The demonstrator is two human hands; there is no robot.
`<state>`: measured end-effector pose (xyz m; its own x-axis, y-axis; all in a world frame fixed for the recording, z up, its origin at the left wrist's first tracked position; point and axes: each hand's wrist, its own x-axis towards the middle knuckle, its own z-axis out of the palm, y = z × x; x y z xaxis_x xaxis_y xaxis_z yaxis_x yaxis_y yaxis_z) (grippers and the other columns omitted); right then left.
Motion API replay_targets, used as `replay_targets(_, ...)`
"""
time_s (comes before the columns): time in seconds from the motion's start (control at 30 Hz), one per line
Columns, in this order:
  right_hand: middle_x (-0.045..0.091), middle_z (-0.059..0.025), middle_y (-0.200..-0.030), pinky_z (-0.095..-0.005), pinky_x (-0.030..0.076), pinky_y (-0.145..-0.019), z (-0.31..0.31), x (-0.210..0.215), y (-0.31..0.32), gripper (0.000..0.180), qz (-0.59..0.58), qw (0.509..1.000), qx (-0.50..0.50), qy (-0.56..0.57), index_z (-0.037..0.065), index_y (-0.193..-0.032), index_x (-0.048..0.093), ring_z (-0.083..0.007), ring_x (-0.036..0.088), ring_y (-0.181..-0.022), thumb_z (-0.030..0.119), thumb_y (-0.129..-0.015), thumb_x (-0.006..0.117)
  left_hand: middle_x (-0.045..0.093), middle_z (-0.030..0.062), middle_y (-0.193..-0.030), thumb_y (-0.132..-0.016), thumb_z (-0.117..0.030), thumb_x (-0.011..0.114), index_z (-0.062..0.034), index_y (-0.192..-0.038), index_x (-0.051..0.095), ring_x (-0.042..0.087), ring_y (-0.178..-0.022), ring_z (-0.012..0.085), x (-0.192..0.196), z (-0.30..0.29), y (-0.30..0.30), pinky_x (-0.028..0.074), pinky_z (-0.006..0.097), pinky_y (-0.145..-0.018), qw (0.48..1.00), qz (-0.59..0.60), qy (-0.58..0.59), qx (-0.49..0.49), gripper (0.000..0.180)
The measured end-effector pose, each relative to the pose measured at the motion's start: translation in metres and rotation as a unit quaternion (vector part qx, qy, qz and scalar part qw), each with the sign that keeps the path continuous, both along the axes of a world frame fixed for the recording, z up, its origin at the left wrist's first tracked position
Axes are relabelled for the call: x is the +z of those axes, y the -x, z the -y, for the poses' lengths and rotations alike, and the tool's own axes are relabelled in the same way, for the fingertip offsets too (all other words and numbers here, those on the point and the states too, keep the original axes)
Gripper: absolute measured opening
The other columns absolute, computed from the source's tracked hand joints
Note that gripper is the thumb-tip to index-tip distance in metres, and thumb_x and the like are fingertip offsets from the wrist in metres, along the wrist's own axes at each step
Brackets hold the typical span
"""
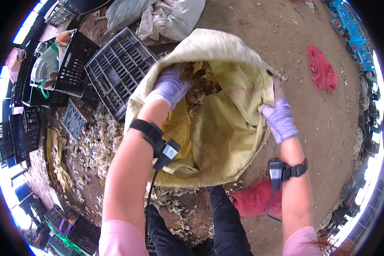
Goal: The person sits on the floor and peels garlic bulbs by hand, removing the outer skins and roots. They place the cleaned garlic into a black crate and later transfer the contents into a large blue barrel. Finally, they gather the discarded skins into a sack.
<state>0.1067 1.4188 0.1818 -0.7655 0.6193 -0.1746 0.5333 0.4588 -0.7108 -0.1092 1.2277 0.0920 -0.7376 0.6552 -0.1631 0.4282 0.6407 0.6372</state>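
Observation:
A large pale yellow woven sack (pixel 234 136) stands in front of me with its mouth wide and its rim partly rolled over. Dry brown and tan flaky scraps (pixel 200 81) lie deep inside, beside a brighter yellow fold. My left hand (pixel 173 87), in a purple-and-white knit glove, reaches into the sack along its left wall; its fingertips are hidden among shadow and scraps. On the right side, my right hand (pixel 279 121), gloved alike, grips the sack's rim, thumb inside and fingers outside. Both wrists carry black straps with small boxes.
A black plastic crate (pixel 119 68) leans close on the left, near another crate (pixel 74 64) holding bags. Pale scraps (pixel 94 145) litter the ground there. Red mesh sacks lie at right (pixel 321 68) and near my feet (pixel 258 198). White sacks (pixel 170 17) lie beyond.

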Motion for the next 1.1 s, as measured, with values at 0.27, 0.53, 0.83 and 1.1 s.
replay_targets(0.27, 0.044, -0.0186, -0.124, -0.0348, 0.035, -0.096, 0.047, 0.041, -0.004, 0.064, 0.04, 0.991, 0.085, -0.094, 0.005, -0.129, 0.04, -0.029, 0.045, -0.113, 0.014, -0.071, 0.064, 0.059, 0.0159, -0.1, -0.073, -0.009, 0.064, -0.0055, -0.108, 0.058, 0.056, -0.093, 0.032, 0.072, 0.078, -0.089, 0.045, 0.035, -0.08, 0.994, 0.032, -0.102, 0.026, 0.036)
replay_targets(0.53, 0.045, -0.0168, -0.12, -0.0421, 0.033, -0.096, 0.227, 0.033, -0.104, 0.056, -0.138, 0.979, -0.086, -0.121, -0.005, -0.12, 0.041, -0.0269, 0.043, -0.112, 0.034, -0.083, 0.056, 0.056, 0.0125, -0.107, -0.071, 0.001, 0.066, -0.0025, -0.109, 0.056, 0.055, -0.098, 0.0208, 0.044, 0.279, -0.197, 0.045, 0.03, -0.085, 0.918, 0.191, -0.237, 0.255, 0.039)
replay_targets(0.83, 0.031, -0.009, -0.137, -0.0437, 0.028, -0.098, 0.362, -0.328, -0.303, 0.074, 0.32, 0.886, -0.134, 0.307, 0.019, -0.138, 0.019, -0.024, 0.028, -0.125, 0.04, -0.079, 0.058, 0.023, 0.0142, -0.142, -0.076, -0.042, 0.066, -0.0099, -0.139, 0.019, 0.03, -0.126, 0.0303, -0.221, 0.607, -0.204, 0.03, 0.041, -0.1, 0.71, 0.205, -0.171, 0.651, 0.085)
replay_targets(1.1, 0.004, -0.0071, -0.143, -0.0633, 0.015, -0.094, 0.437, -0.508, -0.299, 0.082, 0.363, 0.661, -0.512, 0.412, 0.036, -0.135, 0.009, -0.0399, 0.009, -0.127, 0.071, -0.07, 0.043, 0.026, 0.0114, -0.14, -0.066, -0.071, 0.051, -0.0152, -0.138, 0.024, 0.029, -0.124, 0.0321, -0.349, 0.739, -0.083, 0.031, 0.051, -0.094, 0.598, 0.386, -0.032, 0.701, 0.095)
